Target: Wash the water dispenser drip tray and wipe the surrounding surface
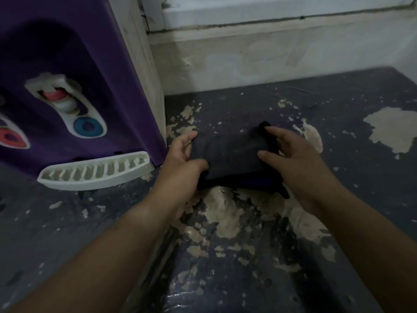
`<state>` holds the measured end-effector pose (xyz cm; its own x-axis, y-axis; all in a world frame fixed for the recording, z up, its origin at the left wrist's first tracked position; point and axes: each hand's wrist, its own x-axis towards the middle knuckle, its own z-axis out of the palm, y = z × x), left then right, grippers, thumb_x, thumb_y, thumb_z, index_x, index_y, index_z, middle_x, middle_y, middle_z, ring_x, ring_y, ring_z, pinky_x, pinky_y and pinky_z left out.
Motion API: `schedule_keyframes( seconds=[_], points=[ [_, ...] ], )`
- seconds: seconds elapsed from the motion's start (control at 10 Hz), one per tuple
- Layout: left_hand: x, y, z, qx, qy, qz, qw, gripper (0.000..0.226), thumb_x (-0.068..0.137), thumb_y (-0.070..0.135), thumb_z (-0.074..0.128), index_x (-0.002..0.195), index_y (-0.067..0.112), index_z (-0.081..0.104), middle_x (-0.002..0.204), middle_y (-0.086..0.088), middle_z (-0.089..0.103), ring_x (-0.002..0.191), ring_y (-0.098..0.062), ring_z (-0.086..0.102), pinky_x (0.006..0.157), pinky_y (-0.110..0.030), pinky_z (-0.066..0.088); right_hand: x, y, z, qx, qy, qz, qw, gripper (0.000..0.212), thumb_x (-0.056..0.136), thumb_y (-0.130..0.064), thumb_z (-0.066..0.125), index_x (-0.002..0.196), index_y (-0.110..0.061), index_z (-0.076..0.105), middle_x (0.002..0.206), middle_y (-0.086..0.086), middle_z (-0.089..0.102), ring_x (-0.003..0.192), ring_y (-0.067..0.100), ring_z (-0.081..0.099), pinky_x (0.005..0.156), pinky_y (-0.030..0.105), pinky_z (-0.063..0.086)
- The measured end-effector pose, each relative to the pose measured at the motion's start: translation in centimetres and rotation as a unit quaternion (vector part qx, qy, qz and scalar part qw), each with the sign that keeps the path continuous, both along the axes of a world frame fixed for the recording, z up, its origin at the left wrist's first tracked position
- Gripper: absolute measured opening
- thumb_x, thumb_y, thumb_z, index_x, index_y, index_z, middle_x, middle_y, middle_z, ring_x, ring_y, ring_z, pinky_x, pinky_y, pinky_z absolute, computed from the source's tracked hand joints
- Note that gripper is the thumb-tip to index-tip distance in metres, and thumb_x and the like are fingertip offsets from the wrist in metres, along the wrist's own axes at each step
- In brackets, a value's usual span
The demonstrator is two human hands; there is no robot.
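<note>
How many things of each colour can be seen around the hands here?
Purple: 1, the plastic water dispenser
White: 1, the slotted plastic drip tray
Dark: 1, the folded cloth, held between the left hand and the right hand
Total: 3

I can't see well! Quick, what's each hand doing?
Left hand: gripping the dark cloth.
Right hand: gripping the same cloth's other end.

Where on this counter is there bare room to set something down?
Open surface lies right of the right hand, toward the wall, and near the camera below the forearms. It is crowded where the drip tray, dispenser, left hand and dark cloth meet.
</note>
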<state>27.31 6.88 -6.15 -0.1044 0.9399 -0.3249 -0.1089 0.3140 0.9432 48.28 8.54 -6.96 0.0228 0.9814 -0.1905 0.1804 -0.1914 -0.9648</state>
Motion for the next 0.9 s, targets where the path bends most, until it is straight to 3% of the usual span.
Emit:
schedule_keyframes(
  seconds=[0.1,0.2,0.3,0.4,0.5,0.6,0.7,0.8,0.9],
  points=[
    [0.0,0.6,-0.9,-0.001,0.093,-0.006,0.996,0.061,0.085,-0.007,0.057,0.137,0.023,0.044,0.133,0.011,0.056,0.112,-0.003,0.058,0.092,-0.025,0.054,0.3,1.9,-1.0,0.023,-0.126,0.012,0.992,0.058,0.089,-0.026,0.073,0.141,-0.035,0.049,0.131,-0.021,0.051,0.115,0.006,0.057,0.093,0.029,0.052],
    [-0.2,0.0,-1.8,0.003,0.142,-0.006,0.990,0.064,0.083,-0.002,0.062,0.140,0.021,0.044,0.122,0.016,0.059,0.098,0.009,0.062,0.084,-0.016,0.054,0.5,1.7,-2.3,0.046,-0.230,0.016,0.972,0.066,0.084,-0.034,0.077,0.142,-0.033,0.047,0.133,-0.013,0.048,0.102,-0.002,0.055,0.075,0.005,0.043],
    [-0.3,-0.7,-2.2,0.037,0.276,-0.040,0.959,0.060,0.082,0.004,0.067,0.137,0.020,0.050,0.124,0.004,0.059,0.103,-0.004,0.064,0.080,-0.021,0.057,0.1,0.7,-3.3,0.098,-0.320,0.027,0.942,0.060,0.084,-0.025,0.077,0.137,-0.031,0.050,0.159,0.000,0.028,0.137,0.021,0.045,0.109,0.032,0.043],
    [0.2,-0.8,-2.2,0.092,0.346,-0.073,0.931,0.052,0.082,-0.003,0.065,0.131,0.014,0.057,0.135,-0.003,0.052,0.111,-0.011,0.060,0.097,-0.030,0.053,0.0,0.2,-3.4,0.126,-0.276,-0.006,0.953,0.048,0.086,-0.009,0.072,0.129,-0.025,0.058,0.158,0.001,0.031,0.132,0.023,0.050,0.109,0.046,0.045],
    [0.3,-0.2,-2.2,0.092,0.359,-0.081,0.925,0.052,0.082,-0.003,0.062,0.132,0.009,0.058,0.135,-0.002,0.053,0.109,-0.011,0.060,0.091,-0.018,0.048,0.4,0.3,-3.0,0.126,-0.260,-0.026,0.957,0.046,0.087,-0.004,0.069,0.128,-0.021,0.061,0.154,0.001,0.040,0.112,0.012,0.058,0.103,0.038,0.050],
    [0.2,0.2,-2.6,0.093,0.426,-0.128,0.891,0.056,0.085,0.001,0.058,0.141,0.007,0.051,0.144,0.002,0.046,0.133,-0.015,0.045,0.104,-0.015,0.032,0.7,-0.1,-3.0,0.120,-0.294,-0.001,0.948,0.045,0.088,-0.013,0.071,0.132,-0.018,0.061,0.146,0.002,0.051,0.122,0.019,0.057,0.107,0.041,0.048],
    [-0.4,-0.6,-3.0,0.107,0.461,-0.184,0.861,0.068,0.090,0.004,0.050,0.154,0.015,0.028,0.162,0.001,0.023,0.147,-0.011,0.022,0.113,-0.011,0.010,0.7,-1.0,-3.3,0.139,-0.309,0.011,0.941,0.046,0.085,-0.019,0.076,0.129,-0.014,0.064,0.136,0.001,0.060,0.120,0.019,0.059,0.106,0.040,0.049],
    [-1.3,-2.6,-2.2,0.117,0.410,-0.215,0.879,0.077,0.091,0.016,0.052,0.155,0.039,0.016,0.161,0.008,0.025,0.145,-0.001,0.025,0.118,-0.019,0.020,1.3,-1.7,-2.7,0.080,-0.216,-0.005,0.973,0.057,0.082,-0.022,0.080,0.135,-0.017,0.059,0.128,-0.008,0.059,0.114,0.007,0.056,0.097,0.020,0.046],
    [-2.6,-5.4,0.2,0.104,0.333,-0.188,0.918,0.069,0.093,0.021,0.054,0.135,0.067,0.024,0.139,0.019,0.050,0.118,0.017,0.048,0.097,-0.003,0.038,1.2,-2.8,-0.9,-0.008,-0.153,0.020,0.988,0.054,0.084,-0.016,0.078,0.133,-0.020,0.056,0.128,-0.008,0.060,0.116,0.010,0.057,0.091,0.022,0.047]
  ],
)
